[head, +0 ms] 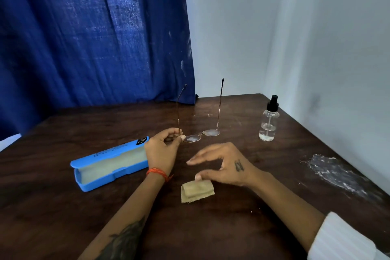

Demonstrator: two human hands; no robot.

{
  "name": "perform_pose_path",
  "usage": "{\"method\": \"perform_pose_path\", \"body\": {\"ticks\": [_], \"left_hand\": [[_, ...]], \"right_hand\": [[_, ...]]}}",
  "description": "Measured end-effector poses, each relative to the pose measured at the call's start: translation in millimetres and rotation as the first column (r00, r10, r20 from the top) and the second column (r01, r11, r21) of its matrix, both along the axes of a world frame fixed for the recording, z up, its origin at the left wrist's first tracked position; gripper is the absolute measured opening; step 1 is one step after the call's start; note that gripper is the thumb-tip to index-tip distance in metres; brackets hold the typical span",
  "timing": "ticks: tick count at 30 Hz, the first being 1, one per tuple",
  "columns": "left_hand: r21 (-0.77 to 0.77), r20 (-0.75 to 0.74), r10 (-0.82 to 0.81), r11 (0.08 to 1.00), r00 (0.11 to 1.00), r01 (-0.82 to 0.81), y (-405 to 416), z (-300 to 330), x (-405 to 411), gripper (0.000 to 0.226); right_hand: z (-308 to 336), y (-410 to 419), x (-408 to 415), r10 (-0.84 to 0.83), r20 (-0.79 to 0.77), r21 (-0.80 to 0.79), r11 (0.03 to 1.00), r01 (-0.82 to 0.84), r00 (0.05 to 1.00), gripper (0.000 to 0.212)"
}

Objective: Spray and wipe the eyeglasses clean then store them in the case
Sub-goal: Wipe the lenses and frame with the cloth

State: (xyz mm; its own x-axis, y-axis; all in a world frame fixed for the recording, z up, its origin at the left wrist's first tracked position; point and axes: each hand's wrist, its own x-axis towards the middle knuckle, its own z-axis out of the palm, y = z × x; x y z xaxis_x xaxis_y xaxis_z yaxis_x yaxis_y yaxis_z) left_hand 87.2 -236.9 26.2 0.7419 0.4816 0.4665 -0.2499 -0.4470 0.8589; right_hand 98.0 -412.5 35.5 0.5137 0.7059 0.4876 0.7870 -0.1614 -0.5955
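- Left hand (163,150) pinches the eyeglasses (201,134) at one hinge, temples upright.
- Right hand (223,164), fingers relaxed, hovers over the folded cloth (196,192).
- Open blue case (109,163) lies left; spray bottle (268,119) stands right on the table (232,228).

Wooden table (242,228): case (109,163), cloth (197,192), bottle (268,121).

The left hand (162,150) is raised with its wrist bent back, its fingers (177,133) and thumb curled together in a pinch near its upper edge. The right hand (223,164) hovers palm down, fingers straight and pointing left, thumb spread below them. Both forearms reach forward and inward.
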Motion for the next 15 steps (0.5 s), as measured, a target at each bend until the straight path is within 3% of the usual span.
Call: {"method": "perform_pose_path", "body": {"ticks": [4,7,12,15], "left_hand": [[-0.019,-0.048,-0.037,0.999,0.998,0.036,0,-5,-5,0.018],[-0.017,-0.074,-0.067,0.998,0.995,0.066,-1,-6,-7,0.018],[0.008,-0.113,-0.085,0.996,0.990,0.087,-4,-6,-11,0.018],[0.060,-0.107,-0.084,0.994,0.991,0.091,-1,-7,-17,0.017]], "right_hand": [[-7,6,-7,0.073,-0.044,-0.272,0.959,-0.083,0.996,0.035],[-10,9,-10,0.113,-0.054,-0.333,0.935,-0.125,0.992,0.031],[-5,5,-9,0.044,-0.181,-0.252,0.963,-0.089,0.982,0.021],[3,-2,-1,-0.115,-0.185,-0.029,0.993,0.112,0.976,0.016]]}}
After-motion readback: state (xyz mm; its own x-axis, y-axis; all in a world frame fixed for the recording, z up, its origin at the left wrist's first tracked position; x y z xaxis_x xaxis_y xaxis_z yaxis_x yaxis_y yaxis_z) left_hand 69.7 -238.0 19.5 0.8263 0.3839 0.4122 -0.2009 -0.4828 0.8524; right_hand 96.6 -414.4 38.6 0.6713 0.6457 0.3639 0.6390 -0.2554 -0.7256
